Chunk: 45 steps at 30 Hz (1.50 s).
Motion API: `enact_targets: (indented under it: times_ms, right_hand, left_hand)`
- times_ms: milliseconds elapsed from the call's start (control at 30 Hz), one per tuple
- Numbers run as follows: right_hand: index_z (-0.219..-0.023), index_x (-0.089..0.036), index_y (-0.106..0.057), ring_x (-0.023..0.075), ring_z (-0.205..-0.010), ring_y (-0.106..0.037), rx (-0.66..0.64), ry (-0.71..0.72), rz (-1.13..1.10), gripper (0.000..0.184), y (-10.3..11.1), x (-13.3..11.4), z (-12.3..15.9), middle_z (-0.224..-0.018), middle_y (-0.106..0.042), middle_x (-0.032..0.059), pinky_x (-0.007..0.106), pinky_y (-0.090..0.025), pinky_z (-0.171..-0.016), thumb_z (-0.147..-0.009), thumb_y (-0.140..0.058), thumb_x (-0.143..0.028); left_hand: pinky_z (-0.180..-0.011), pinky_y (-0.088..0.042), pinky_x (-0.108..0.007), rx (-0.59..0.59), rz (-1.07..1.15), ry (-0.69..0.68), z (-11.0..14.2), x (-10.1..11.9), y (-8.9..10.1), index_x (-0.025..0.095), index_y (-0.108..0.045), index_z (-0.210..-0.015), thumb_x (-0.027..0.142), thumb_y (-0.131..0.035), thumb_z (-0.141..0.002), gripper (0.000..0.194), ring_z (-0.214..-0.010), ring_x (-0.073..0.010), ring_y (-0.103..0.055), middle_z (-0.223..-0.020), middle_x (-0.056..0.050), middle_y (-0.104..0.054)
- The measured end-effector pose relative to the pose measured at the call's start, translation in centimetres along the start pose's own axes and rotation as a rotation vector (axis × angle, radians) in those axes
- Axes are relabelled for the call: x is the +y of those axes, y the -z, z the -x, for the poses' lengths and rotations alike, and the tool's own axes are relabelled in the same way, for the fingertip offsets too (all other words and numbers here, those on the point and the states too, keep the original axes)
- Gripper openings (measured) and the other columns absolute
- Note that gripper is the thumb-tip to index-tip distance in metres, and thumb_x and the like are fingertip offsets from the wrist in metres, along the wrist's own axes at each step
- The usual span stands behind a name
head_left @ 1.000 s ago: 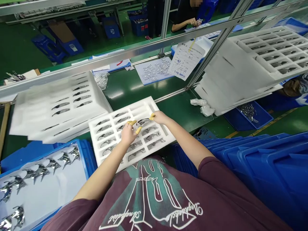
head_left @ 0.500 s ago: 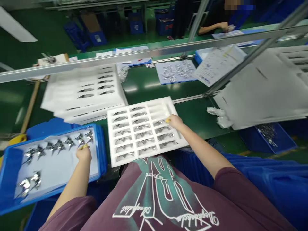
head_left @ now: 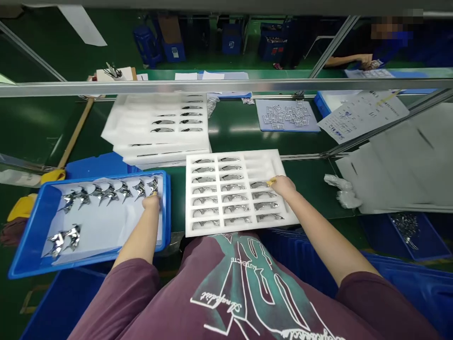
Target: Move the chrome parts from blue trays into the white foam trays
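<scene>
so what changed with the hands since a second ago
The left hand moved left from the white foam tray to the blue tray, and is now at a chrome piece at that tray's right end; any grip can't be told. The right hand stayed at the foam tray's right side.

Both forearms bare, reaching forward and down from maroon short sleeves: left forearm near straight ahead, right forearm slanting inward across the body. Left hand bent slightly down at the wrist, back of the hand up, fingers curled forward and partly hidden from this view. Right hand lies flatter, turned inward, with yellow-capped fingertips drawn together at its far side, well apart from the left hand.
</scene>
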State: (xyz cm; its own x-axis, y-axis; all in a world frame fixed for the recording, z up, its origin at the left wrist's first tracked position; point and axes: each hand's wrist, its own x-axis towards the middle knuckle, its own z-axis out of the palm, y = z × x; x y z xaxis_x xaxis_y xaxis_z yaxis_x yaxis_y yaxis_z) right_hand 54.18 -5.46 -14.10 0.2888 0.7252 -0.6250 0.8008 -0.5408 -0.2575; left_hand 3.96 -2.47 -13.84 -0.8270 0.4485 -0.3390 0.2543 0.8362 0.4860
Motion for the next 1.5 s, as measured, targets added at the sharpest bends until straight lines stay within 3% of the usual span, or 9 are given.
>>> enact_targets:
  times_ms: [133, 300, 500, 667, 833, 967, 1100, 1300, 1500]
  right_hand:
    - [-0.094, -0.020, -0.073, 0.0201, -0.094, -0.064, 0.148, 0.044, -0.444, 0.022, -2.0, -1.6, 3.8, -0.101, -0.070, 0.0079, 0.030, -0.048, -0.084, -0.078, -0.060, -0.027]
    - [-0.087, -0.020, -0.073, 0.0208, -0.095, -0.063, -0.089, 0.184, -0.977, 0.021, -6.7, -7.5, 8.3, -0.096, -0.071, 0.0062, 0.036, -0.047, -0.092, -0.070, -0.069, -0.031]
    - [-0.092, -0.020, -0.073, 0.0138, -0.072, -0.059, -0.293, 0.144, -1.428, 0.038, -9.1, -15.2, 10.8, -0.100, -0.070, 0.0047, 0.031, -0.050, -0.071, -0.059, -0.076, -0.041]
    - [-0.075, -0.017, -0.068, 0.0108, -0.060, -0.050, -0.193, 0.153, -1.554, 0.035, -8.6, -15.9, 9.5, -0.070, -0.064, -0.0002, 0.027, -0.044, -0.060, -0.058, -0.074, -0.047]
    - [-0.071, -0.018, -0.065, 0.0140, -0.077, -0.056, 0.038, 0.318, -1.276, 0.021, -4.4, -10.3, 4.9, -0.082, -0.064, 0.0017, 0.028, -0.046, -0.074, -0.068, -0.067, -0.039]
    - [-0.075, -0.018, -0.067, 0.0132, -0.076, -0.055, 0.195, 0.397, -0.719, 0.009, 0.7, -4.5, -0.1, -0.094, -0.064, 0.0044, 0.028, -0.045, -0.075, -0.074, -0.063, -0.026]
    - [-0.080, -0.018, -0.069, 0.0144, -0.081, -0.058, 0.041, 0.392, -0.258, 0.008, 3.0, -1.3, -3.1, -0.099, -0.065, 0.0052, 0.024, -0.044, -0.075, -0.076, -0.063, -0.021]
    - [-0.092, -0.019, -0.071, 0.0147, -0.088, -0.060, -0.171, 0.381, 0.012, 0.018, 2.8, -1.1, -4.4, -0.105, -0.067, 0.0046, 0.019, -0.042, -0.070, -0.081, -0.057, -0.015]
    - [-0.091, -0.024, -0.072, 0.0175, -0.090, -0.060, -0.197, 0.394, 0.249, 0.019, 3.4, -1.9, -5.2, -0.112, -0.065, 0.0045, 0.022, -0.040, -0.063, -0.080, -0.058, -0.021]
  left_hand:
    - [-0.082, -0.046, -0.045, -0.005, -0.128, -0.078, 1.9, 0.8, 2.5, 0.020, -0.043, -0.057, 0.020, -0.059, -0.070, 0.021, -0.083, -0.0300, -0.061, -0.055, 0.000, -0.042]
    - [-0.082, -0.047, -0.041, 0.031, -0.096, -0.253, 5.8, 1.6, 4.4, 0.019, -0.047, -0.067, 0.030, -0.057, -0.072, 0.015, -0.078, -0.0260, -0.060, -0.060, -0.001, -0.048]
    - [-0.068, -0.049, -0.031, -0.290, 0.201, -0.511, 15.1, 5.2, 0.5, 0.015, -0.058, -0.070, 0.041, -0.062, -0.064, 0.026, -0.064, -0.0176, -0.058, -0.062, -0.002, -0.058]
    - [-0.065, -0.050, -0.030, -0.624, 0.219, -0.582, 21.6, 6.2, -3.5, 0.015, -0.062, -0.074, 0.047, -0.063, -0.066, 0.033, -0.063, -0.0163, -0.059, -0.065, -0.004, -0.062]
    - [-0.070, -0.051, -0.032, -0.869, 0.118, -0.656, 22.8, 4.6, -4.9, 0.014, -0.066, -0.097, 0.049, -0.066, -0.065, 0.047, -0.064, -0.0166, -0.060, -0.073, -0.005, -0.065]
    - [-0.075, -0.052, -0.036, -0.829, -0.019, -0.654, 21.1, 2.9, -4.3, 0.015, -0.067, -0.096, 0.047, -0.060, -0.070, 0.042, -0.072, -0.0201, -0.062, -0.078, -0.007, -0.067]
    - [-0.080, -0.050, -0.040, -0.599, -0.196, -0.694, 18.7, 1.6, -2.6, 0.016, -0.068, -0.094, 0.041, -0.056, -0.071, 0.036, -0.077, -0.0232, -0.062, -0.081, -0.008, -0.067]
    - [-0.103, -0.036, -0.047, -0.195, -0.381, -0.748, 15.8, 0.7, 0.1, 0.010, -0.064, -0.107, 0.035, -0.054, -0.074, 0.043, -0.114, -0.0331, -0.051, -0.109, -0.018, -0.062]
    - [-0.105, -0.036, -0.042, -0.302, -0.375, -0.491, 14.8, 0.3, 0.3, 0.005, -0.046, -0.131, 0.037, -0.054, -0.079, 0.062, -0.124, -0.0326, -0.046, -0.130, -0.022, -0.051]
